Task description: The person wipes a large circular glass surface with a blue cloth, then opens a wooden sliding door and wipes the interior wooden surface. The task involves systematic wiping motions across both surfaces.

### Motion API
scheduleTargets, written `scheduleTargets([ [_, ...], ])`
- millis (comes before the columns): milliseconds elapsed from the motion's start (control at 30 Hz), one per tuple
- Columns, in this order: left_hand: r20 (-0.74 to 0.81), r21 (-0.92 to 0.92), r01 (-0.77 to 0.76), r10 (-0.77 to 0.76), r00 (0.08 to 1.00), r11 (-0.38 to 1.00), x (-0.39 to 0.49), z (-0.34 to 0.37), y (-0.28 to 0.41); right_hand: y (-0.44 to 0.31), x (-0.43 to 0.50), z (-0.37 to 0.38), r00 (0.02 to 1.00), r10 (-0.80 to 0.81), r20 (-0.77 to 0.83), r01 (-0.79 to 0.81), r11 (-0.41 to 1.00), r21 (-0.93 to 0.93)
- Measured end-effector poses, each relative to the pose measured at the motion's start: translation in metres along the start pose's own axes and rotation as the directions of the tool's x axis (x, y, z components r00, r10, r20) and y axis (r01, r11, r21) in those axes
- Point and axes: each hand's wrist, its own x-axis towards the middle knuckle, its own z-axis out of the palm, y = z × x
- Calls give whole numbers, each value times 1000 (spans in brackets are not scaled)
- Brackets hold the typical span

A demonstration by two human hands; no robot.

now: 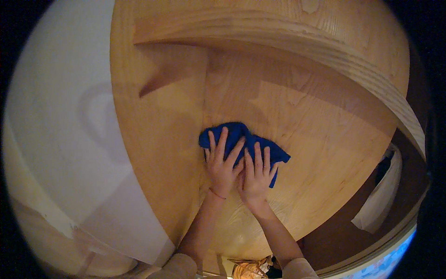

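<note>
A blue cloth (240,130) lies bunched against a broad light-wood panel (313,167), near the middle of the view. My left hand (222,167) is spread over its left part, fingers apart and pointing up the panel. Beside it, my right hand (257,178) presses on the cloth's right part. The two hands nearly touch at the thumbs. One corner of the cloth sticks out to the right of my right fingers, and a strip hangs below them. A thin band (217,194) circles my left wrist.
A thick wooden ledge (244,26) juts from the panel above my hands and casts shadows. To the left is a pale wall (59,104). A dark recess at the right contains a whitish hanging item (379,198). Orange-and-white fabric (249,270) shows between my forearms.
</note>
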Motion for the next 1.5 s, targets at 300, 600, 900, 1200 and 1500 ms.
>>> scheduleTargets([
  [300, -14, -56, 226, -227, 974, 972, -181, 48, -34, 21, -131, 36, 934, -200, 295, 231, 970, -72],
  [600, 145, -21, 21, -18, 989, 1000, -106, 47, 8, 41, -91, 7, 1000, 14, 8, -13, 993, -119],
  [900, 470, 78, -8, -30, 882, 997, -251, 63, 6, 74, -227, 11, 941, -71, 331, 114, 987, -111],
  [1200, 251, 43, -122, 108, 962, 992, -126, 54, 61, 78, -140, -25, 988, 154, -19, -156, 979, -131],
  [1500, 525, -57, -272, 260, 811, 961, -238, 74, 60, 101, -265, -29, 940, 134, 313, -103, 988, -115],
])
